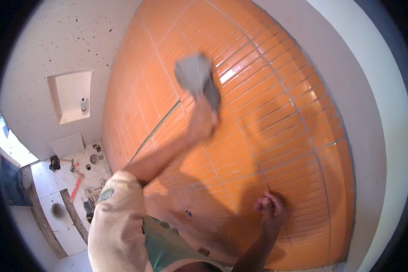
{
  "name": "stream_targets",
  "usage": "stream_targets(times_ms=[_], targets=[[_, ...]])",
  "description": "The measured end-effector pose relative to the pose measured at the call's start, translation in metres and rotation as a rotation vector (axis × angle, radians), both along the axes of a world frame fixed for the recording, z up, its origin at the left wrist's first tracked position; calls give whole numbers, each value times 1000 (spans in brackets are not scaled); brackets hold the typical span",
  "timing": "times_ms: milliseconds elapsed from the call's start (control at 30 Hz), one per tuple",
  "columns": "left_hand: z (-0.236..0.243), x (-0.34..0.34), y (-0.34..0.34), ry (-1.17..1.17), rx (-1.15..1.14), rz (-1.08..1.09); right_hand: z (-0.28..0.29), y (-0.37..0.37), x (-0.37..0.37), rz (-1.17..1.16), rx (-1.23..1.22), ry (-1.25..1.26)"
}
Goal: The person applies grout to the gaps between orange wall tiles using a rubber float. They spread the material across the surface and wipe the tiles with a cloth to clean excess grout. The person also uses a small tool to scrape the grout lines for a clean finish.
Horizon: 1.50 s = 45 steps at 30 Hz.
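Observation:
My left hand (203, 120) reaches up across an orange tiled wall (240, 149), its fingers closed around a grey rag (194, 72). The rag lies against the tiles and is smeared by motion. Lower down on the right, my right hand (271, 209) is held close to the tiles with its fingers curled together. A thin dark line shows just above these fingertips; whether it is a held thing or a tile joint, I cannot make out. Grey joints and many narrow grooves run across the glossy tiles.
A pale wall with a recessed niche (54, 95) holding a small bottle (83, 104) stands at left. On the floor below lie a red level-like bar (76, 188), a hammer-like tool (72, 166) and a black bag (55, 163). Floor holes (94, 158) show nearby.

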<state>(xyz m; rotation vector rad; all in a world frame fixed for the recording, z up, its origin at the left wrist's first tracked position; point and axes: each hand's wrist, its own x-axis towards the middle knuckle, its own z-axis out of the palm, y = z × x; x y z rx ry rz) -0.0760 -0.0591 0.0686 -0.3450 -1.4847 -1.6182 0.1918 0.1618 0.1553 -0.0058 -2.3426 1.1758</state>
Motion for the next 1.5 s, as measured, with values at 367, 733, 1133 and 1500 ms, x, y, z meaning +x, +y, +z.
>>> stream_targets(times_ms=[367,733,1133,1500], targets=[[124,-61,-22,108,-191,-81,4,-6,12,-54,121,-14],[101,-5,11,358,-403,7,-13,13,-1,-32,123,37],[215,7,2,491,-154,204,-5,9,3,-27,120,-15],[221,-2,4,595,-46,127,2,-1,15,-21,-38,-43]])
